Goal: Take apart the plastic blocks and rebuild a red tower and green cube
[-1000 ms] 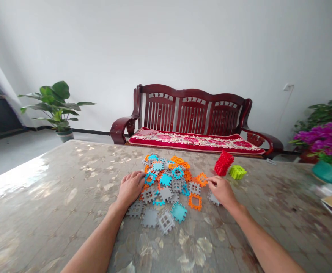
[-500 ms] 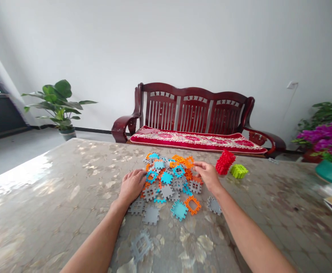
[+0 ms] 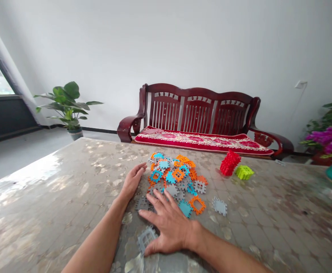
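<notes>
My left hand (image 3: pixel 134 180) rests on its edge at the left side of a heap of toothed plastic tiles, fingers stretched out and holding nothing. Spread wide, my right hand (image 3: pixel 168 223) hovers over or lies on the near side of the heap, covering part of it. Its thumb overlaps a grey window-patterned tile (image 3: pixel 146 239). An orange open-centred tile (image 3: pixel 178 174) tops the heap among blue tiles (image 3: pixel 170 177) and grey tiles (image 3: pixel 172 190). At the near right of the heap lie a teal tile (image 3: pixel 185 208) and an orange frame tile (image 3: pixel 197 205).
To the right stand a red stack of tiles (image 3: pixel 230 163) and a smaller lime-green stack (image 3: pixel 244 172). A single grey tile (image 3: pixel 219 206) lies nearer. Beyond the patterned table (image 3: pixel 92 182) is a wooden bench (image 3: pixel 197 113). Purple flowers (image 3: pixel 329 138) stand at the right edge.
My right hand has moved from the heap's far right to its near side and spread its fingers. An orange tile now lies on top of the heap. The view has shifted slightly.
</notes>
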Demonstrator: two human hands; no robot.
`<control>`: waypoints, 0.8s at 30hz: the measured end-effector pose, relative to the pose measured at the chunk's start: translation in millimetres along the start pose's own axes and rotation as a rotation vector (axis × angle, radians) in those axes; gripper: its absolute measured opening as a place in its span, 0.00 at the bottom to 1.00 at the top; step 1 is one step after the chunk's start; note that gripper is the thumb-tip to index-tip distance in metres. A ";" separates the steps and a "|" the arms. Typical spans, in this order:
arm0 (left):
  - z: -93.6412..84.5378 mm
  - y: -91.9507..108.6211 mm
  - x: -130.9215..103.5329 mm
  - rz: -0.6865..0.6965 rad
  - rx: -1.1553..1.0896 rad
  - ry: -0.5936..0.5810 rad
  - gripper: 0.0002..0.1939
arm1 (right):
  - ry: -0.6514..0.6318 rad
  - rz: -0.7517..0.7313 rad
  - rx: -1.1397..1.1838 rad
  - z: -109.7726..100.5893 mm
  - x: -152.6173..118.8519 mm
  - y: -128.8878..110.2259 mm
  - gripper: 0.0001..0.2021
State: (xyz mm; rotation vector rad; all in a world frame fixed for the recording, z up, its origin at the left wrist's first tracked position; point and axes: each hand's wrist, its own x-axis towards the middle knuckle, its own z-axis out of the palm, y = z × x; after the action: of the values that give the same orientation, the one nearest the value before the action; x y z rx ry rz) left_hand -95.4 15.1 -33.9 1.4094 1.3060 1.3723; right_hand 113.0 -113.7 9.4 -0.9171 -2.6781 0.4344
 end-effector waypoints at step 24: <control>5.1 -24.6 9.8 0.059 0.218 -0.099 0.21 | 0.253 0.339 -0.074 14.5 41.2 31.2 0.19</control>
State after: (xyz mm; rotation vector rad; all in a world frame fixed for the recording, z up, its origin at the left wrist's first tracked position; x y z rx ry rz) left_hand -95.1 29.9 -56.5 1.6528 1.3909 1.2098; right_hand 93.6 -67.0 -8.7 -1.3576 -2.3290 0.2664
